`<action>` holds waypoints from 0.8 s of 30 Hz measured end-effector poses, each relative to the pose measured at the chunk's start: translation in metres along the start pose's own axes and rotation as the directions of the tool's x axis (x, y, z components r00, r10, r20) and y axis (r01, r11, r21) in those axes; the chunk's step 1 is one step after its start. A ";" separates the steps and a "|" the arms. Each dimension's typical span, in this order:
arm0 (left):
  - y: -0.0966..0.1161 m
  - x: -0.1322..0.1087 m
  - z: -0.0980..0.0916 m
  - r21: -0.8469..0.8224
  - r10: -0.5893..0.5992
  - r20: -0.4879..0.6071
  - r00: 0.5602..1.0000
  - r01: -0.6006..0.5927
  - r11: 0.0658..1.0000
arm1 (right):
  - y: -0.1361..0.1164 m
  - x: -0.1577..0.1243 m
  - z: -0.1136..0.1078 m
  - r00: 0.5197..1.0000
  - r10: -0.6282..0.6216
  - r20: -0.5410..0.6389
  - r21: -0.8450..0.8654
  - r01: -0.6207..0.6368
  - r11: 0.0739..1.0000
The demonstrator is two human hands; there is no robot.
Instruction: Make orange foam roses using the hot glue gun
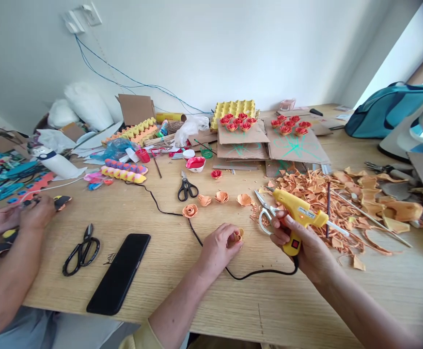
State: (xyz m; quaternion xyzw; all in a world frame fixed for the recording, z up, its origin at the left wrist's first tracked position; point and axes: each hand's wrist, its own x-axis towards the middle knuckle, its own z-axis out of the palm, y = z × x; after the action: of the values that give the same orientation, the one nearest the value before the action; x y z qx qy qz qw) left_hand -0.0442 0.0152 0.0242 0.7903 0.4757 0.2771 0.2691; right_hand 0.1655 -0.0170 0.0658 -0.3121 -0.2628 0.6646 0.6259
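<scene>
Curled orange piece (pixel 239 236) sits low over the bench (pixel 269 305), pinched in the fingertips of the left hand (pixel 220 242); whether it touches the wood cannot be told. The right hand (pixel 307 242) grips a yellow glue gun (pixel 298 207) just beside it. Work looks partway along: the held piece seems barely begun, one orange flower (pixel 190 210) nearby appears assembled, and three looser orange cups (pixel 222 196) look unfinished. Farther back, red flowers (pixel 232 126) on cardboard (pixel 242 135) seem complete, while orange scraps (pixel 300 185) lie heaped to the right.

Craft workspace: glue gun (pixel 297 208), scraps (pixel 302 188)
</scene>
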 end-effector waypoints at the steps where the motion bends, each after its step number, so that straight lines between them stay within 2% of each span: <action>1: 0.000 0.000 0.000 -0.001 0.001 0.001 1.000 -0.001 1.000 | 0.000 0.002 0.004 1.000 -0.013 0.015 -0.002 0.013 1.000; 6: 0.001 -0.001 0.000 -0.016 0.035 -0.020 0.999 -0.035 0.999 | 0.019 0.005 0.001 0.998 -0.067 0.019 -0.093 0.068 0.993; 11: 0.010 -0.005 -0.002 -0.059 0.154 -0.152 0.976 -0.165 0.985 | 0.040 0.004 -0.012 0.990 -0.027 -0.139 -0.300 -0.016 0.954; 16: 0.016 -0.009 -0.003 -0.073 0.248 -0.256 0.934 -0.274 0.959 | 0.043 0.003 -0.003 0.998 0.026 -0.059 -0.350 -0.045 0.935; 20: 0.019 -0.011 -0.002 -0.082 0.266 -0.272 0.925 -0.297 0.951 | 0.048 0.005 0.001 0.998 0.057 0.019 -0.338 -0.048 0.940; 24: 0.021 -0.011 -0.002 -0.083 0.272 -0.258 0.927 -0.302 0.950 | 0.052 0.005 -0.003 0.998 0.054 0.021 -0.338 -0.044 0.940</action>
State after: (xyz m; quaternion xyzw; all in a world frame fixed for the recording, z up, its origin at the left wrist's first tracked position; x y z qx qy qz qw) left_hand -0.0372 -0.0030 0.0374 0.7935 0.3663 0.4369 0.2128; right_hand 0.1327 -0.0159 0.0244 -0.4111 -0.3742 0.6297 0.5427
